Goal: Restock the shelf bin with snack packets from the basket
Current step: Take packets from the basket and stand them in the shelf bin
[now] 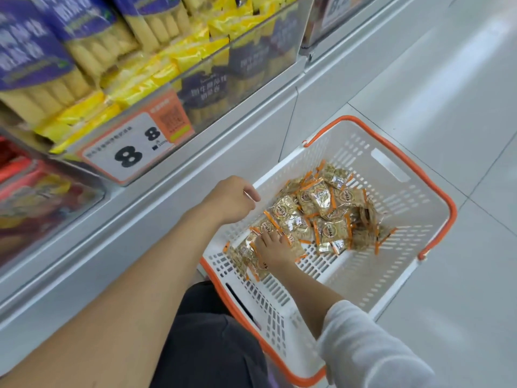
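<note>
Filling the basket: snack packets point(321, 214), clear wrap with orange edges over a pale filling, heaped loosely on the bottom from the near left corner toward the middle.
Basket point(391, 191): white slotted plastic with an orange rim and handles, standing on the floor just beside the shelf unit.
Right hand point(272, 249): reaching down into the near left part of the basket, back of the hand upward, fingers point(264, 236) spread on top of the packets and touching them. Whether any packet is actually pinched cannot be told.
Right arm: extended from the lower right, forearm bare, white sleeve point(363, 345) pushed up toward the elbow.
Left hand point(230, 198): at the basket's left wall, wrist bent, fingers curled over the rim and grasping it.
Left arm: bare, stretched forward from the lower left, along the shelf front.
Legs: dark trousers point(209, 331) between the two arms, against the basket's near end.
Shelf unit point(140, 233): white base panels under the bins.
Clear-fronted bin point(251, 60): above the left hand, holding yellow packets point(134, 85) and purple-labelled packs point(28, 51).
Price tag point(131, 147): orange-bordered, large black 8s, fixed on the bin front.
Floor point(447, 107): pale glossy tiles.
</note>
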A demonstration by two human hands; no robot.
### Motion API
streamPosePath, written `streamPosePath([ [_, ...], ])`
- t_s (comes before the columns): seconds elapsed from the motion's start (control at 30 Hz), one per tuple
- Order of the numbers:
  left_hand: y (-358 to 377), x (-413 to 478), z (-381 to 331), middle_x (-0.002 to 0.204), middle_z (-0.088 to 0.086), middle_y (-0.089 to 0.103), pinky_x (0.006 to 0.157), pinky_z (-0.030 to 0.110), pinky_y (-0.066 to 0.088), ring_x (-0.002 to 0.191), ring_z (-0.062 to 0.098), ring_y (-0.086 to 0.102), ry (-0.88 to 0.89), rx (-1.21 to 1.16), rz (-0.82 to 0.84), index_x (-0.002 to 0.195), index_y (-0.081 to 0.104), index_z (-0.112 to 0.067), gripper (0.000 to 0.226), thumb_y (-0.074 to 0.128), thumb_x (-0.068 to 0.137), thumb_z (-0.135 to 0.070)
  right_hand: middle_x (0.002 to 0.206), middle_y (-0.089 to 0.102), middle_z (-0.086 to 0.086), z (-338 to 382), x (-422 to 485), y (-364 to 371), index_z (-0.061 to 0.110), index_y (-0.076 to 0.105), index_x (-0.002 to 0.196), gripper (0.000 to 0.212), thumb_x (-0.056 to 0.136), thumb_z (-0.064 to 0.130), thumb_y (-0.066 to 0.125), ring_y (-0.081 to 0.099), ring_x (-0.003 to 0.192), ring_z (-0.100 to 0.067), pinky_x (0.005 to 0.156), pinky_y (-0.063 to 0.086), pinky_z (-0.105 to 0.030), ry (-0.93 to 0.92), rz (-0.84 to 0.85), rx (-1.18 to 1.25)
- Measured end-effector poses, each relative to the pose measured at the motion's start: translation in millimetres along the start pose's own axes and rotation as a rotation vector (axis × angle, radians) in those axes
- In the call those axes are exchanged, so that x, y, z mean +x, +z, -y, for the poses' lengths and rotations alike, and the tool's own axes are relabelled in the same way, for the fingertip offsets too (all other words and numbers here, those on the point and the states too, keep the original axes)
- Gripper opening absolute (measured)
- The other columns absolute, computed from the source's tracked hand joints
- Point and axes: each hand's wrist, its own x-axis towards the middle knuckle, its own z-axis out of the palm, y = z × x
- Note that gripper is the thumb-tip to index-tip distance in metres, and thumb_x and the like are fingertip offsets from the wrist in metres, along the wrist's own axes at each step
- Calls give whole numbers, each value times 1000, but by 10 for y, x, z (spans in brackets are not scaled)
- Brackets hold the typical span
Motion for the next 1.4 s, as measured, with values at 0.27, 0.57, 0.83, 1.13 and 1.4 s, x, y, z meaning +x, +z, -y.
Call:
streamPosePath([
  [0.27, -68, -70, 36, 93, 7, 66, 77, 32, 49, 88, 21, 62, -32, -52, 10, 97, 69, -17, 14, 60, 91, -7, 86, 64, 4, -222, -423, -533, 16, 53, 106, 12, 99, 26, 53, 67, 79, -16, 67, 59, -32, 301, -312, 1253],
  [0.57, -162, -591, -470, 95, 8, 63, 72, 31, 45, 85, 18, 56, 20, -315, 10, 106, 64, -16, 23, 71, 86, -24, 65, 67, 8, -556, -1518, -2210, 11, 64, 91, 18, 100, 9, 49, 60, 57, -2, 56, 48, -18, -111, -390, 1781],
  [0.83, -707, -1311, -839, 91, 9, 67, 72, 24, 54, 78, 16, 62, 172, -722, -271, 89, 63, -16, 15, 73, 83, -7, 109, 66, -16, -605, -2099, -3015, -2, 63, 114, 23, 93, 5, 59, 63, 99, -23, 89, 53, -30, -266, -508, 1835],
  [1.13, -1480, -2136, -1229, 88, 4, 67, 69, 24, 51, 80, 11, 62, 468, -365, -554, 106, 67, -15, 29, 76, 80, -7, 82, 66, 0, -280, -2694, -3826, 19, 69, 93, 11, 84, 15, 75, 61, 77, -19, 78, 50, -36, -377, -756, 1147],
  [1.4, -1958, -2775, -1350, 78, 9, 63, 52, 16, 54, 66, 13, 60, 505, -422, -687, 98, 61, -3, 22, 70, 81, 7, 85, 67, -9, 267, -3086, -4449, 6, 61, 93, 12, 85, 5, 70, 65, 75, -16, 71, 56, -33, -413, -871, 1302],
])
